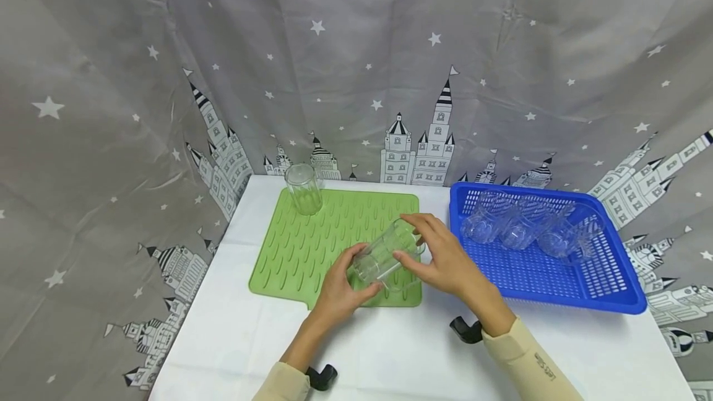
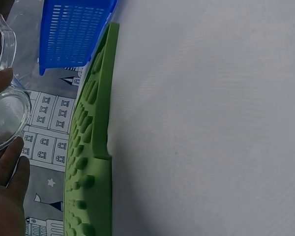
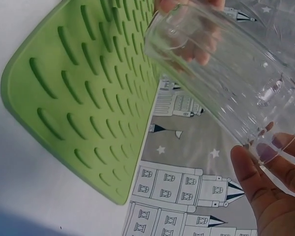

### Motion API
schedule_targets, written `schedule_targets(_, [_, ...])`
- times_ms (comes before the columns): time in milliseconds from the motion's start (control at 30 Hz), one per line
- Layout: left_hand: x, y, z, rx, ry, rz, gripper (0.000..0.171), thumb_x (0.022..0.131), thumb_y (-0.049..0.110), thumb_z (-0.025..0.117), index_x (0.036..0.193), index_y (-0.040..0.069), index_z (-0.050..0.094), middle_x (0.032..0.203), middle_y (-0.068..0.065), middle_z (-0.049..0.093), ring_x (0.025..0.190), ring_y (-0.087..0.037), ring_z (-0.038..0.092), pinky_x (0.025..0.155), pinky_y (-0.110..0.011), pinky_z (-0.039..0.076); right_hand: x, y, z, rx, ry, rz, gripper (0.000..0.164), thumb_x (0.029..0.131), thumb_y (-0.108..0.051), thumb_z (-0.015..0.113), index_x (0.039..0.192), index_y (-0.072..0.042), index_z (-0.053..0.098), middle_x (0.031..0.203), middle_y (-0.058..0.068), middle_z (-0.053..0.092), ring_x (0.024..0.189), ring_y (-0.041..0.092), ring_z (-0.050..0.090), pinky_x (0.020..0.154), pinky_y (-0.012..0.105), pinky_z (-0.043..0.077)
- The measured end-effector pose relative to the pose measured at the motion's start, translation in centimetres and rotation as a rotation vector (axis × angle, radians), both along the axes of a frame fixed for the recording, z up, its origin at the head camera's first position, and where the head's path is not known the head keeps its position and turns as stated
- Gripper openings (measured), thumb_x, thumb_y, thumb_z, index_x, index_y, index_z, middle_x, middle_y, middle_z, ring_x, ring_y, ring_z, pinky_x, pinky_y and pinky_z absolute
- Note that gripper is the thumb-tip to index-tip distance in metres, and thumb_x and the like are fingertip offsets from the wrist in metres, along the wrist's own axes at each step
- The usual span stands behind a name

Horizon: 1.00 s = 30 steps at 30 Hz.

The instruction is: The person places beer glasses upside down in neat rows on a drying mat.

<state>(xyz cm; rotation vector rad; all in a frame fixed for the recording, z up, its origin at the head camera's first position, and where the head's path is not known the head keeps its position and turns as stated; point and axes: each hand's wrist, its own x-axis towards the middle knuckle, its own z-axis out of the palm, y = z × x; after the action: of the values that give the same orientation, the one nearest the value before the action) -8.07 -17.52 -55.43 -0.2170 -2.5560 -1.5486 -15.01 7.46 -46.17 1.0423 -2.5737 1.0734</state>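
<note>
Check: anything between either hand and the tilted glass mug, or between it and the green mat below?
Nothing visible. The left hand and right hand grip the glass mug directly, above the green mat. The other mug stands at the mat's far left corner, out of the way.

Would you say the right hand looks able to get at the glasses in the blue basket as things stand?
Probably not now: the right hand holds a clear mug, though nothing covers the glasses in the nearby blue basket.
</note>
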Motion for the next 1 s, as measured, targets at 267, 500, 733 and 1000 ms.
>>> schedule_targets(267, [0.0,-0.3,0.7,0.016,0.041,-0.01,0.088,0.082,0.016,0.094,0.157,0.026,0.049,0.154,-0.002,0.061,0.141,-0.028,0.062,0.118,-0.056,0.054,-0.4,0.8,-0.2,-0.002,-0.057,-0.005,0.068,0.099,-0.036,0.075,0.158,-0.011,0.052,0.15,0.01,0.061,0.104,0.023,0.07,0.087,0.04,0.064])
schedule_targets(500, [0.2,-0.8,1.9,0.06,0.103,-0.002,0.082,0.08,0.015,0.095,0.151,0.022,0.054,0.147,-0.001,0.064,0.137,-0.028,0.064,0.118,-0.059,0.053,-0.7,1.5,-0.1,-0.005,-0.041,-0.018,0.063,0.101,-0.033,0.075,0.156,-0.011,0.054,0.151,0.01,0.061,0.113,0.028,0.07,0.092,0.047,0.064])
schedule_targets(733, [0.0,-1.1,2.6,0.06,0.113,0.032,0.082,0.077,0.015,0.097,0.149,0.015,0.058,0.142,0.003,0.065,0.135,-0.022,0.065,0.118,-0.052,0.054,-0.8,2.0,0.0,-0.01,0.012,-0.038,0.062,0.098,-0.033,0.08,0.153,-0.014,0.058,0.148,0.007,0.064,0.116,0.023,0.067,0.094,0.046,0.063])
schedule_targets(1000, [0.2,-1.1,2.8,0.093,0.088,0.067,0.083,0.076,0.013,0.098,0.147,0.025,0.058,0.141,0.001,0.066,0.133,-0.022,0.065,0.121,-0.056,0.05,-0.8,2.1,0.0,-0.022,0.026,-0.041,0.061,0.097,-0.033,0.08,0.151,-0.013,0.059,0.146,0.006,0.066,0.113,0.022,0.067,0.092,0.046,0.063])
